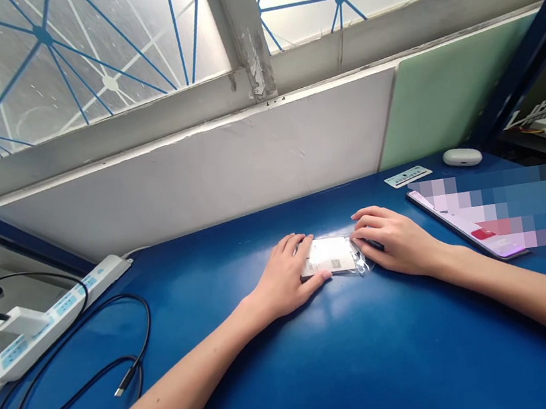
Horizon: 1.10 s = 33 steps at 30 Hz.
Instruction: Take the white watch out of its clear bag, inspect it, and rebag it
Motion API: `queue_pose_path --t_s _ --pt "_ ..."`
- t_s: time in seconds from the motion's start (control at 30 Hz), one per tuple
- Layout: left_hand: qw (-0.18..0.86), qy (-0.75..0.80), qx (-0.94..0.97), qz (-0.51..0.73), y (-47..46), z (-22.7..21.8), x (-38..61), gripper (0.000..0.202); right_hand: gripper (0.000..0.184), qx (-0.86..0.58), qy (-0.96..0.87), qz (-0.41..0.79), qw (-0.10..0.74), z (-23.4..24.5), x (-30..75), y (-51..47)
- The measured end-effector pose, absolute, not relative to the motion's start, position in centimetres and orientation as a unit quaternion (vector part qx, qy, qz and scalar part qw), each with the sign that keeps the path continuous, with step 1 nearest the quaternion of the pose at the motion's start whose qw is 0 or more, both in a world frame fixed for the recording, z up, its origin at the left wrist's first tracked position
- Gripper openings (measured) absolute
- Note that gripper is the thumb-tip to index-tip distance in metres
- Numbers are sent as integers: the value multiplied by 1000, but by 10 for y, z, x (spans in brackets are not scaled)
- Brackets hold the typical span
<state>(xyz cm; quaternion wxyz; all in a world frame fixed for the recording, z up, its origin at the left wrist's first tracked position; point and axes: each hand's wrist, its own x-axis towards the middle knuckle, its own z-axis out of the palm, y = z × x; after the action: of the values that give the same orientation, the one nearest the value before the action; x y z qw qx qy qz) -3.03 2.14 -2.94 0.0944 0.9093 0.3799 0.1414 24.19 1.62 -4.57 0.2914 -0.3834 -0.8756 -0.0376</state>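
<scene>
One small flat packet (332, 256) lies on a blue worktop (346, 363), around the middle from side to side and closer to the far edge. Its upper face carries a white label with a printed square code, and crinkled clear wrapping (361, 264) shows at its right end.

Two hands are on it, one from each side. The left hand (285, 274) grasps the packet's left end, thumb along the near side, fingers over the far side. The right hand (395, 241) is curled at the right end, its fingertips at the wrapping; whether it pinches the wrapping or only touches it, I cannot tell, as the fingers hide the spot.

Toward the worktop's right edge lies one phone (468, 221), screen up and partly pixelated. Beyond it, by the far edge, is one printed card (408, 177), and near the far right corner sits one rounded white case (462, 157).

Along the left edge runs one white power strip (66, 304) with one white charger (24, 322) plugged in. A black cable (129, 375) loops in front of it, one metal-tipped end lying free.

Behind the far edge stand two panels, one white (198, 174), one green (450, 91).
</scene>
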Motion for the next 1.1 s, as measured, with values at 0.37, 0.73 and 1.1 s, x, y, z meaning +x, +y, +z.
queue_pose_path --t_s 0.37,0.73,1.1 --pt "89 373 915 122 23 -31 -31 61 19 -388 -874 -11 294 -42 245 16" --pt "99 384 912 105 19 -31 -30 52 22 -368 -882 2 294 -47 242 16" --pt "96 364 916 137 22 -33 -32 57 22 -349 -897 51 268 -48 245 18"
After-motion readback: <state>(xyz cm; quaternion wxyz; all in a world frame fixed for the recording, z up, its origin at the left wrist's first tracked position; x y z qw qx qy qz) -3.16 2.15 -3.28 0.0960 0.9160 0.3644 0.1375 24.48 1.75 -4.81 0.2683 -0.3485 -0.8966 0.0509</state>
